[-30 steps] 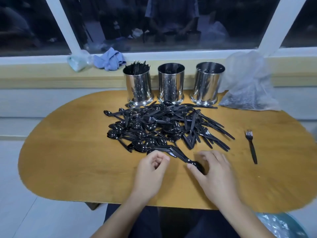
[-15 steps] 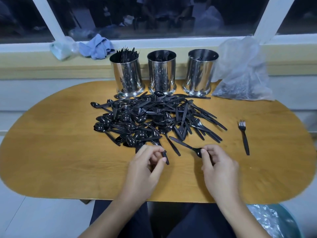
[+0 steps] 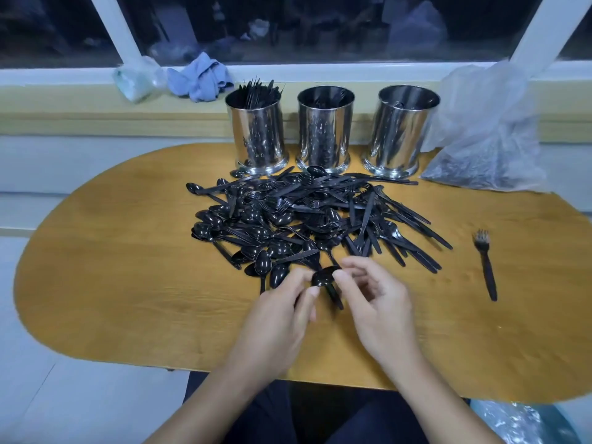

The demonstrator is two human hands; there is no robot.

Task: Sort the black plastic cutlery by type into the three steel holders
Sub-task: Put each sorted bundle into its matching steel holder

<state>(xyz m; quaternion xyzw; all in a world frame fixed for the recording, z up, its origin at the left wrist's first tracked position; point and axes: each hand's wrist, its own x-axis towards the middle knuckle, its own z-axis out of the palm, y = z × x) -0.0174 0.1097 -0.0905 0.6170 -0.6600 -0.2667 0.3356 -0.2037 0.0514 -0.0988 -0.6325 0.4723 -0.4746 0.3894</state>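
Head view: a glossy black plastic spoon (image 3: pixel 324 279) sits between both hands at the near edge of the cutlery pile (image 3: pixel 307 219) on the wooden worktop (image 3: pixel 128 283). The left hand (image 3: pixel 282 318) and right hand (image 3: pixel 378 302) both pinch its bowl with curled fingers. Three steel holders (image 3: pixel 325 129) stand behind the pile.

Oval wooden surface (image 3: pixel 112 283), yellow-brown, set against a window ledge. Along its far edge, three steel holders in a row — left holder (image 3: pixel 257 129) bristling with black cutlery, middle holder (image 3: pixel 325 129) and right holder (image 3: pixel 400 129) just beside it. In front of them, a sprawling heap of black cutlery (image 3: pixel 304 219). Well apart to the right, a lone fork (image 3: pixel 486 264). At the far right corner, a clear plastic bag (image 3: pixel 483 139) — dark contents inside.
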